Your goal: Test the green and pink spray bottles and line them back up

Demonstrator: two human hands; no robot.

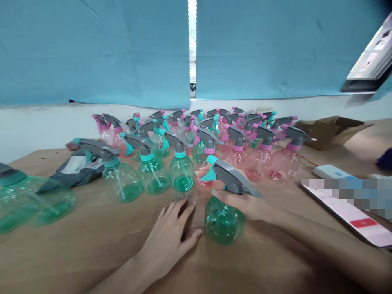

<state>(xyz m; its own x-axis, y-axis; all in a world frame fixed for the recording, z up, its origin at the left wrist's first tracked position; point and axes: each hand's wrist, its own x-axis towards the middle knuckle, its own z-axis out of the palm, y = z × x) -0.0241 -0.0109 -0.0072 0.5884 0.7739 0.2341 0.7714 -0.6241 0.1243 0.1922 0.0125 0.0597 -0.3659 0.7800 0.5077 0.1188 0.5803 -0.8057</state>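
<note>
My right hand (241, 202) is closed round the neck of a green spray bottle (225, 224) with a grey and turquoise trigger head. The bottle is slightly tilted, and I cannot tell whether its base touches the table (101, 249). To its left, my left hand (171, 228) is open, palm down over the tabletop, fingers spread and holding nothing. Just beyond those fingers stands another green spray bottle (181, 173). A pink spray bottle (206, 157) is partly hidden behind my right hand.
Rows of green and pink spray bottles (237, 157) fill the table's back. At left lie a dark plastic bag (81, 167) and more green bottles (52, 202). On the right are a phone (346, 212), a white box (332, 171) and an open cardboard box (327, 132). Blue curtains (98, 53) hang behind.
</note>
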